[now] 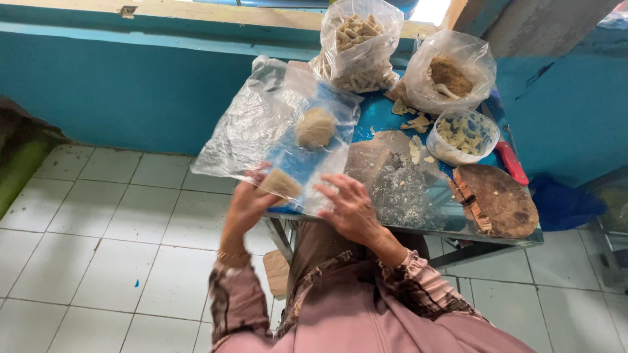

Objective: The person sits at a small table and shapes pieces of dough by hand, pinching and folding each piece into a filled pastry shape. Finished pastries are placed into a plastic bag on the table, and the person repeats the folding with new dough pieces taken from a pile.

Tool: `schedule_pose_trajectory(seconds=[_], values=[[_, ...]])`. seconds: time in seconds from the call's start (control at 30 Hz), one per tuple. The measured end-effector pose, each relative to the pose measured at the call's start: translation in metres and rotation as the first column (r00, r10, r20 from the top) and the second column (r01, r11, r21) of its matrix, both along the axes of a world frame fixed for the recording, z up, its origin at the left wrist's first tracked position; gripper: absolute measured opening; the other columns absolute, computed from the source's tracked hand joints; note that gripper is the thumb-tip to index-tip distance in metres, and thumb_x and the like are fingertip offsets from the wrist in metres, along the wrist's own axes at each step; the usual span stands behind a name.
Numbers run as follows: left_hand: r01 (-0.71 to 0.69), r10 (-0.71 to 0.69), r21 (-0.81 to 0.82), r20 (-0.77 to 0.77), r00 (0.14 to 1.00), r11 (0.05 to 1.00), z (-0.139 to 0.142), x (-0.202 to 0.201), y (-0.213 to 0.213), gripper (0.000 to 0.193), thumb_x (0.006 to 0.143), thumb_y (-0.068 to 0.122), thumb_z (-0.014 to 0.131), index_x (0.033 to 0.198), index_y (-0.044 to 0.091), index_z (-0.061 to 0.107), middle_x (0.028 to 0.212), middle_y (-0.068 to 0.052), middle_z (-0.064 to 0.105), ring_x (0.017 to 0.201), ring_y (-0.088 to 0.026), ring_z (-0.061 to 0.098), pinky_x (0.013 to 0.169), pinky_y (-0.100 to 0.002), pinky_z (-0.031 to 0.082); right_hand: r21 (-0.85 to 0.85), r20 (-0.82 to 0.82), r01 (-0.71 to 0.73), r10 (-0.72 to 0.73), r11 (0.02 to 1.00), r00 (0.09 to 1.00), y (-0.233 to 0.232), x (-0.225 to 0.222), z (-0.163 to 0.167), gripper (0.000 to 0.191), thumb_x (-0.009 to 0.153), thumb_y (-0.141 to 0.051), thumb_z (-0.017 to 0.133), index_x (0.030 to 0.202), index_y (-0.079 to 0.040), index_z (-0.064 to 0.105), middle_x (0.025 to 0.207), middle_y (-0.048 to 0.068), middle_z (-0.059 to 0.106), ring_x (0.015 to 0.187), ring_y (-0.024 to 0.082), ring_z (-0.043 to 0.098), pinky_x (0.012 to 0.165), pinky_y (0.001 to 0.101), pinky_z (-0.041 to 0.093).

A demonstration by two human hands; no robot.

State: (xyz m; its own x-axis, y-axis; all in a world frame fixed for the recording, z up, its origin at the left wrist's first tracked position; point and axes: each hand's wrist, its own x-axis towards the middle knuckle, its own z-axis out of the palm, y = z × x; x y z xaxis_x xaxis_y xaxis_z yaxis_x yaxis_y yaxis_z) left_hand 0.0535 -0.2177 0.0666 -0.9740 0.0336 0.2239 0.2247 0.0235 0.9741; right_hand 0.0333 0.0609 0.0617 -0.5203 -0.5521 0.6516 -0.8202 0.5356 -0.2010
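Clear plastic sheet [261, 124]: crinkled, spread flat, overhanging the table's [523, 236] left edge. Two beige dough lumps on it. Rounded dough ball [315, 127] sits mid-sheet, well in from the near edge. Flatter dough piece [282, 184] lies at the near edge, partly under folded plastic, touching the left hand's fingers.

A plastic sheet [261, 124] lies over the worktop's [379, 111] left edge and hangs past it. On the sheet sits one dough lump [315, 127], with a second dough lump [282, 184] nearer the front edge. At the back edge stand a bag of dough sticks [358, 46] and, to its right, a bag of filling [450, 75]. Before that bag sits a bowl [463, 136]. A round wooden board [500, 199] lies at the front right corner.
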Motion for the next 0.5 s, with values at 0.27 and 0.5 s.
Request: schedule_pose_trajectory(seconds=[0.27, 0.5], values=[[-0.401, 0.397, -0.029, -0.096, 0.913, 0.916, 0.078, 0.085, -0.046, 0.051, 0.090, 0.008, 0.075, 0.137, 0.004, 0.054, 0.113, -0.015, 0.069, 0.100, -0.021, 0.071, 0.087, -0.033, 0.064, 0.169, 0.092, -0.064, 0.049, 0.984, 0.995, -0.035, 0.013, -0.016, 0.063, 0.091, -0.058, 0.066, 0.137, -0.015, 0.060, 0.139, 0.009, 0.057, 0.132, 0.031, 0.050, 0.113, 0.0494, 0.036], [-0.189, 0.087, -0.272, -0.346, 0.934, 0.944, 0.051, -0.058, 0.093, 0.057, 0.088, 0.010, 0.080, 0.140, 0.011, 0.054, 0.114, -0.011, 0.071, 0.103, -0.024, 0.070, 0.085, -0.036, 0.060, -0.046, -0.029, 0.007, -0.008, 0.999, 1.000, -0.014, 0.037, 0.001, 0.063, 0.089, -0.048, 0.072, 0.137, -0.009, 0.061, 0.141, 0.013, 0.055, 0.132, 0.031, 0.051, 0.114, 0.0536, 0.034]])
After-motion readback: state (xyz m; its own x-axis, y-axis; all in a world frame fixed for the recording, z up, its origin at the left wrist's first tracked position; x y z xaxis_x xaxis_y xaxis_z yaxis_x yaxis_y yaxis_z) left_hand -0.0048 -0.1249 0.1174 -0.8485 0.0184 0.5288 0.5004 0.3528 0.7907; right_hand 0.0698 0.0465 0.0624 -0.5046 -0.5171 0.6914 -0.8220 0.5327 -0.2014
